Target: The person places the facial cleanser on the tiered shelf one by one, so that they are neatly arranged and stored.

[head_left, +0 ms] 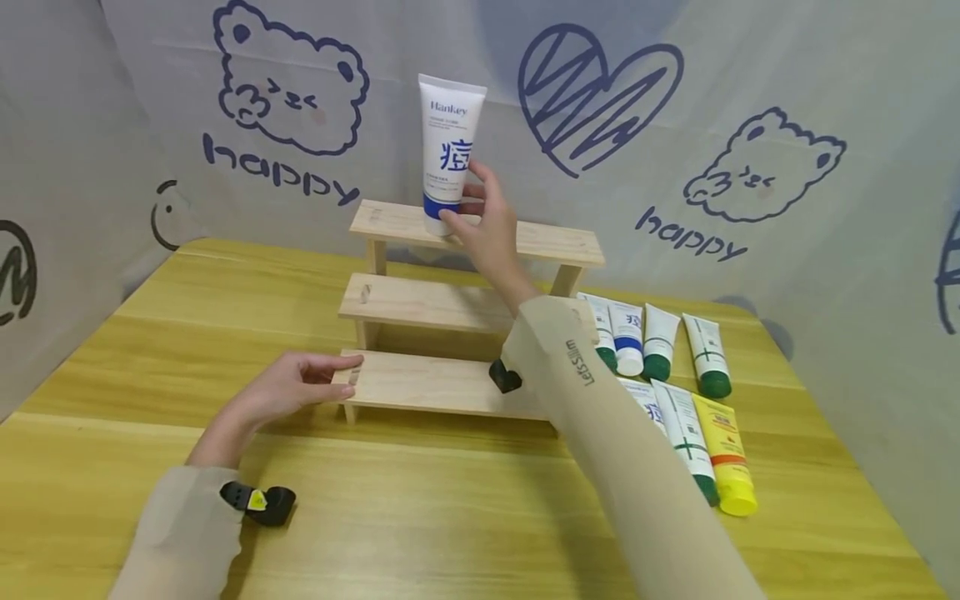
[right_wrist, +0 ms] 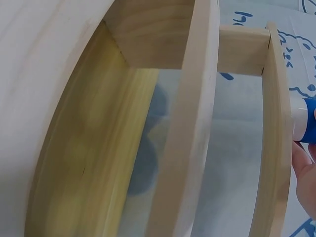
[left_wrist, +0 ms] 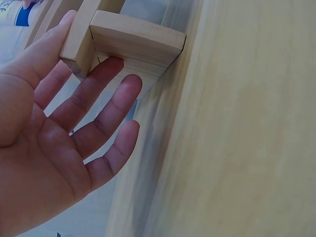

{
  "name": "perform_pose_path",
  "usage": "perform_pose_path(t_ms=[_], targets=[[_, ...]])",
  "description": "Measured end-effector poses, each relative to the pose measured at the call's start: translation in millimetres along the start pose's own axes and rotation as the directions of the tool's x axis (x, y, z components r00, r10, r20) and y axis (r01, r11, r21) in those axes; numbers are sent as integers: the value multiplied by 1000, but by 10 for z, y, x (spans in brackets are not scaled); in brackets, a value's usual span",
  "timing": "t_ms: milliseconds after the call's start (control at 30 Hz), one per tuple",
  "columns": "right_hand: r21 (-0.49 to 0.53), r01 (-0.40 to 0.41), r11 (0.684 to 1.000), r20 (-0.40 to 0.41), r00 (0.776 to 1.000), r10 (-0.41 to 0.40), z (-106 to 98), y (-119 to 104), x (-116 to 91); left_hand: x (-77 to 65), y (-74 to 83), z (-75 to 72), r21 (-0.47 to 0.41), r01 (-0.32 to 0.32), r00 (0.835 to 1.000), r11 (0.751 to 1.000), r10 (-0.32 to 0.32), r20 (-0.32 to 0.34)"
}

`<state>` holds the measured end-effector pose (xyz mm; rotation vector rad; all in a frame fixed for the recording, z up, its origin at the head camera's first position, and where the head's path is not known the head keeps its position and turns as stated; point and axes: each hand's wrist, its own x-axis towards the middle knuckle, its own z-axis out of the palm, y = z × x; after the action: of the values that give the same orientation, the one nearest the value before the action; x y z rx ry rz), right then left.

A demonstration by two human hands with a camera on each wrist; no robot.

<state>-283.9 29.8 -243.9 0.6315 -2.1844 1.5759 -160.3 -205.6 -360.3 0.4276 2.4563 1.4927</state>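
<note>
A white squeeze tube (head_left: 446, 137) with a blue band and white cap stands cap-down on the top board of a three-step wooden display rack (head_left: 543, 240). My right hand (head_left: 491, 229) holds this tube low down, thumb in front and fingers at its right side. In the right wrist view the tube's cap (right_wrist: 298, 119) is at the top board, with only part of the hand showing. My left hand (head_left: 277, 387) pinches the left end of the lowest board (head_left: 435, 383). Its other fingers (left_wrist: 109, 119) spread loosely beside the rack's leg (left_wrist: 138, 34) in the left wrist view.
Right of the rack, several tubes lie in two rows on the wooden table (head_left: 360, 508): white ones with green caps (head_left: 715, 383), a white and blue one (head_left: 627, 333) and a yellow one (head_left: 726, 454). A printed cloth (head_left: 450, 33) hangs behind. My right sleeve (head_left: 622, 450) hides part of the rack.
</note>
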Motion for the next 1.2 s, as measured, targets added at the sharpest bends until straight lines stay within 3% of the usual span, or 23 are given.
perform_pose_path(t_ms=[567,800,1200], targets=[[-40,-78,996,51,995,80,267,-168,107,47,47,2,2,8,1000,1000,-8,1],[-49,-122,991,44,991,124,209,-164,62,33,24,3,-3,9,1000,1000,-9,1],[106,-28,994,-20,999,30,-57,-96,-90,20,15,1,0,-2,1000,1000,2,13]])
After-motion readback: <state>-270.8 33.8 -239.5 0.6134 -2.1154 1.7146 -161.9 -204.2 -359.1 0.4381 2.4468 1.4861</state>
